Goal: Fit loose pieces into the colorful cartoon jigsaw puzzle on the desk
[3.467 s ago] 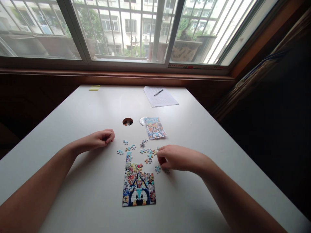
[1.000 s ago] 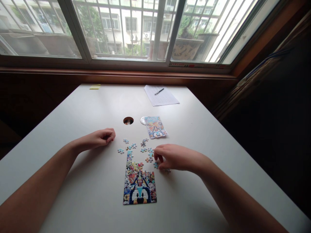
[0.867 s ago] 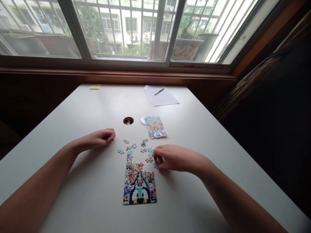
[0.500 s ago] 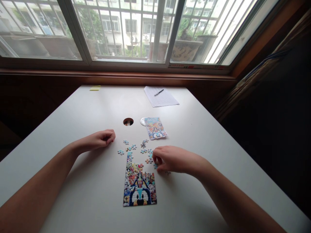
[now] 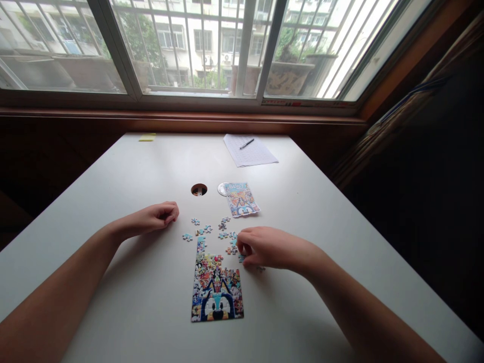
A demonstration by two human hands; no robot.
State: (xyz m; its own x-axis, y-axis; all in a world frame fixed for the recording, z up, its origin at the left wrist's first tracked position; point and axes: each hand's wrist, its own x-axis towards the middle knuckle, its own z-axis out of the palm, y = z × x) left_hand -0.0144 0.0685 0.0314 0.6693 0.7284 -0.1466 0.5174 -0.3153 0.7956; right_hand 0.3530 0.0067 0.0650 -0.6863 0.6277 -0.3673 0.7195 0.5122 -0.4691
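A partly joined jigsaw puzzle [image 5: 217, 292] lies flat on the white table, showing a blue cartoon dog's face below a crowd of small figures. Its upper right part is open, with a narrow column rising on the left. Loose jigsaw pieces [image 5: 207, 229] are scattered just beyond it. My right hand [image 5: 260, 247] hovers low at the puzzle's right side, fingers curled and thumb bent around a bluish jigsaw piece [image 5: 241, 258], partly hidden by the fingertips. Curled into a loose fist, my left hand [image 5: 164, 215] rests on the table left of the loose pieces.
A picture card [image 5: 242, 199] of the same design overlaps a round silvery disc [image 5: 221, 189]. Left of the disc is a round hole [image 5: 198, 189] in the tabletop. Papers [image 5: 249, 156] with a pen [image 5: 247, 144] and a yellow sticky note [image 5: 147, 137] lie at the far edge, below the window.
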